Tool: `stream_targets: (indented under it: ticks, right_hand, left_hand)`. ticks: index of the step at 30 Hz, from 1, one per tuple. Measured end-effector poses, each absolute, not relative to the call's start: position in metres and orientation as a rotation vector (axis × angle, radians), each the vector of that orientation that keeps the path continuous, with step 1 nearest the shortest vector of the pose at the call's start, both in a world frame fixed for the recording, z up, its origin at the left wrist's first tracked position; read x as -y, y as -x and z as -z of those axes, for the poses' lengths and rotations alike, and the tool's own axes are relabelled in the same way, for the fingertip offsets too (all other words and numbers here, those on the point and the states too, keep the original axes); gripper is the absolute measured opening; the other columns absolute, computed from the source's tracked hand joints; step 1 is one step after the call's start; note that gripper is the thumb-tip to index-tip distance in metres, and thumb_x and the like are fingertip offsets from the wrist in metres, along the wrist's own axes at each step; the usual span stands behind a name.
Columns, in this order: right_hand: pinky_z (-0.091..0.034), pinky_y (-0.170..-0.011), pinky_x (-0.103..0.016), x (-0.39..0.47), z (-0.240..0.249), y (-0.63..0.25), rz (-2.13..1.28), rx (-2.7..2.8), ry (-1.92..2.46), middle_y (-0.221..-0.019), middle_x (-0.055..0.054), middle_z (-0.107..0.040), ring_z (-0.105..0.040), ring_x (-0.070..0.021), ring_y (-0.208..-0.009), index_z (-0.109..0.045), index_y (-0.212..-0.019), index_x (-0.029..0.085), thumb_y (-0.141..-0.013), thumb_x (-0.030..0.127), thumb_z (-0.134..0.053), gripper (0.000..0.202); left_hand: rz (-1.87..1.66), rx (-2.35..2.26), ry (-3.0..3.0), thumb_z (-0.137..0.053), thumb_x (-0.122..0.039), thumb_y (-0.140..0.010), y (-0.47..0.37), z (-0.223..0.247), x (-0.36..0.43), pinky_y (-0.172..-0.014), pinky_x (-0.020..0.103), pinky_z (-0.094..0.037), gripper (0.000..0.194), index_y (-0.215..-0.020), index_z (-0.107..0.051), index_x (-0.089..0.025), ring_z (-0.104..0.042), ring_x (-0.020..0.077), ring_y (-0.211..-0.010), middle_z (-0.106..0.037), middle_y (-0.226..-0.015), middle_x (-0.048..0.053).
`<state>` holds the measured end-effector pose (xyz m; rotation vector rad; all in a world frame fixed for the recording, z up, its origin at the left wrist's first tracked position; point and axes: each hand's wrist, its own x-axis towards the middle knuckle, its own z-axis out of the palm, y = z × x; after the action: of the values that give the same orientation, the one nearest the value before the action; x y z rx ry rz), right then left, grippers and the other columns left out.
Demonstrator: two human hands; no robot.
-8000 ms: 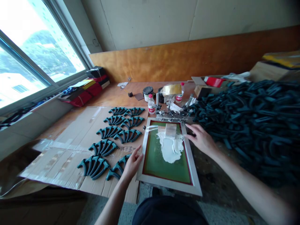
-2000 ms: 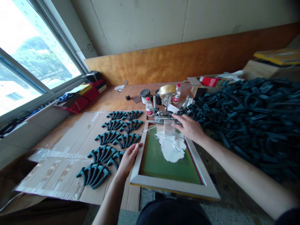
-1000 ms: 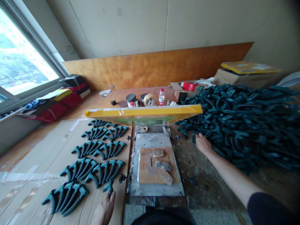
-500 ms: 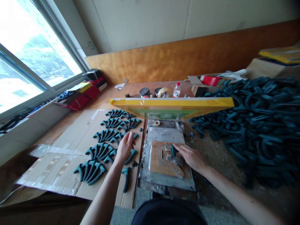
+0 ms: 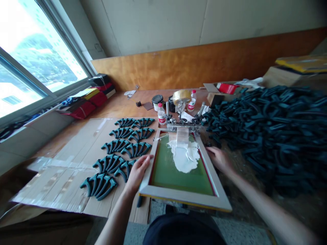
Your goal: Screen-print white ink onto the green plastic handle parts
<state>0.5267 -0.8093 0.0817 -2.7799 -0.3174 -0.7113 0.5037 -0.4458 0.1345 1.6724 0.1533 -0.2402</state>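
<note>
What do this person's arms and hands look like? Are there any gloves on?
No gloves: the left hand and right hand are bare. The left forearm and right forearm show no sleeve, watch or bracelet.

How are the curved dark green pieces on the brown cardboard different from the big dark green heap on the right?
The curved dark green pieces on the brown cardboard sit in neat fans, but the big dark green heap is jumbled. The cardboard pieces spread low; the heap rises in a mound and has many more. Both look dark green.
</note>
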Motion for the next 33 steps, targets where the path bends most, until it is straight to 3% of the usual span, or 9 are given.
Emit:
stream_targets:
  ticks: [2,3,5,10,14,19,24,29,33]
  right_hand:
    - [-0.055,-0.079,-0.032,0.802,-0.099,-0.545,0.712,0.33,2.679,-0.11,-0.011,-0.065,-0.064,-0.0213,-0.094,-0.062,-0.119,0.014,-0.09,0.026,-0.052,0.033]
    - [-0.053,-0.088,-0.035,0.792,-0.108,-0.554,0.713,0.372,2.653,-0.12,-0.013,-0.059,-0.06,-0.0246,-0.105,-0.055,-0.128,0.014,-0.086,0.028,-0.06,0.043]
    - [-0.047,-0.096,-0.041,0.766,-0.12,-0.568,0.631,0.492,2.669,-0.127,-0.016,-0.052,-0.052,-0.0292,-0.116,-0.049,-0.132,0.015,-0.078,0.027,-0.07,0.059]
    - [-0.048,-0.075,-0.031,0.724,-0.111,-0.554,0.19,0.733,2.823,-0.086,-0.007,-0.062,-0.057,-0.0224,-0.087,-0.059,-0.089,0.018,-0.08,0.007,-0.058,0.014]
    - [-0.045,-0.077,-0.031,0.743,-0.098,-0.515,0.143,1.111,2.682,-0.085,-0.007,-0.061,-0.054,-0.0212,-0.088,-0.059,-0.084,0.017,-0.08,0.001,-0.046,0.021]
    - [-0.045,-0.07,-0.029,0.754,-0.109,-0.511,0.006,1.213,2.552,-0.079,-0.003,-0.06,-0.054,-0.0192,-0.081,-0.06,-0.079,0.019,-0.076,0.0,-0.049,0.022]
    - [-0.047,-0.077,-0.034,0.74,-0.095,-0.499,0.406,1.153,2.529,-0.091,-0.01,-0.064,-0.055,-0.0231,-0.092,-0.064,-0.095,0.014,-0.084,0.002,-0.041,0.029]
    - [-0.048,-0.081,-0.034,0.742,-0.104,-0.503,0.245,1.093,2.516,-0.092,-0.006,-0.066,-0.059,-0.0214,-0.09,-0.064,-0.099,0.019,-0.086,0.012,-0.054,0.019]
    - [-0.049,-0.083,-0.032,0.736,-0.136,-0.558,0.291,0.718,2.592,-0.108,-0.005,-0.066,-0.061,-0.0205,-0.095,-0.053,-0.13,0.026,-0.083,0.023,-0.066,0.048]
  left_hand:
    - [0.291,-0.155,-1.725,-0.058,-0.053,-0.08,-0.493,-0.094,0.442,-0.059,0.023,-0.045,0.064,-0.133,-0.051,-0.017,-0.059,0.0149,-0.066,-0.064,-0.075,0.0]
    - [0.285,-0.156,-1.778,-0.056,-0.05,-0.082,-0.491,-0.077,0.442,-0.059,0.023,-0.045,0.066,-0.138,-0.045,-0.016,-0.058,0.0148,-0.065,-0.062,-0.073,-0.001]
    - [0.27,-0.15,-1.905,-0.05,-0.045,-0.086,-0.491,-0.053,0.443,-0.06,0.024,-0.044,0.065,-0.143,-0.037,-0.016,-0.057,0.0145,-0.064,-0.061,-0.073,-0.001]
    - [0.317,-0.107,-2.126,-0.041,-0.04,-0.09,-0.496,-0.041,0.445,-0.067,0.025,-0.045,0.055,-0.141,-0.04,-0.019,-0.062,0.0174,-0.075,-0.066,-0.083,0.003]
    - [0.315,-0.1,-2.172,-0.04,-0.04,-0.091,-0.495,-0.047,0.445,-0.07,0.025,-0.044,0.052,-0.139,-0.043,-0.02,-0.064,0.0189,-0.081,-0.069,-0.089,0.004]
    - [0.307,-0.095,-2.135,-0.04,-0.04,-0.091,-0.497,-0.043,0.445,-0.068,0.025,-0.044,0.053,-0.14,-0.042,-0.019,-0.062,0.0173,-0.076,-0.066,-0.083,0.003]
    - [0.304,-0.137,-2.021,-0.042,-0.04,-0.09,-0.496,-0.042,0.445,-0.061,0.024,-0.043,0.057,-0.142,-0.038,-0.018,-0.059,0.0153,-0.068,-0.062,-0.076,0.0]
    - [0.316,-0.16,-1.957,-0.047,-0.042,-0.087,-0.495,-0.056,0.445,-0.061,0.025,-0.044,0.062,-0.142,-0.039,-0.015,-0.057,0.015,-0.065,-0.061,-0.074,0.0]
    - [0.341,-0.135,-1.87,-0.055,-0.049,-0.083,-0.497,-0.088,0.441,-0.058,0.023,-0.042,0.074,-0.145,-0.034,-0.015,-0.055,0.0134,-0.061,-0.06,-0.069,-0.003]
